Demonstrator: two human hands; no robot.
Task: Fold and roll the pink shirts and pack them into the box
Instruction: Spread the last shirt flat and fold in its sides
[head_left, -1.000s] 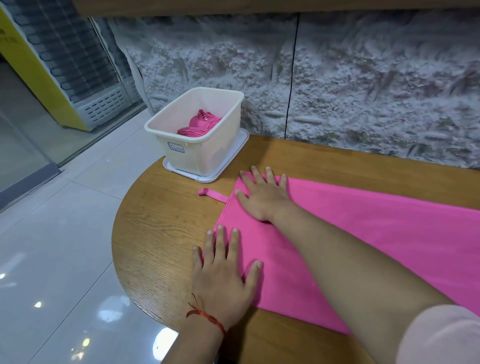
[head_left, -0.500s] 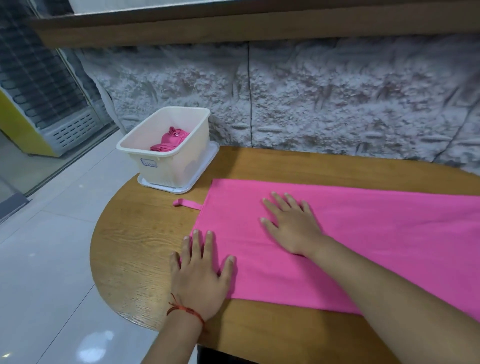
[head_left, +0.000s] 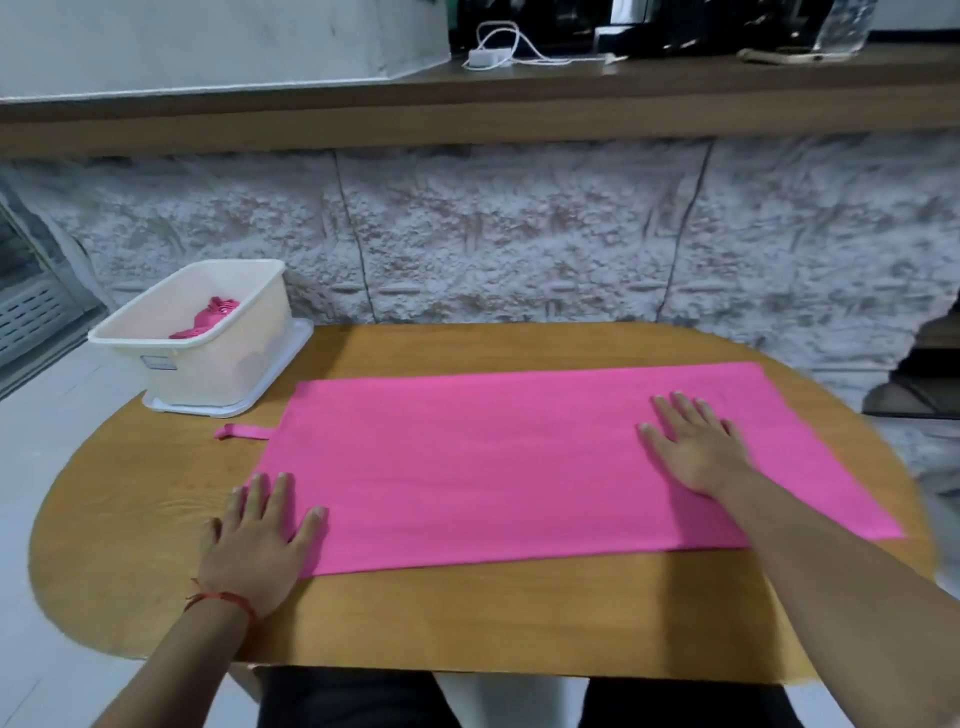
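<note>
**Both palms flat on the pink shirt, fold not yet begun**

Nearest me, my left hand (head_left: 254, 540) lies flat with fingers spread, over the near left corner of the pink shirt (head_left: 519, 467) and partly on the tabletop (head_left: 130, 519). My right hand (head_left: 696, 447) presses flat on the shirt's right part. Neither hand grasps anything. The shirt lies spread smooth across the tabletop, a small loop (head_left: 241, 431) sticking out at its left edge. I judge the cloth may slide on the smooth wood when I lift an edge, skewing the fold, and the loop could bunch inside a roll. Farther left, the box (head_left: 218, 364) holds rolled pink shirts (head_left: 208, 322) and stands near the rim, easily nudged. Its small label (head_left: 158, 362) is too blurred to read.
</note>
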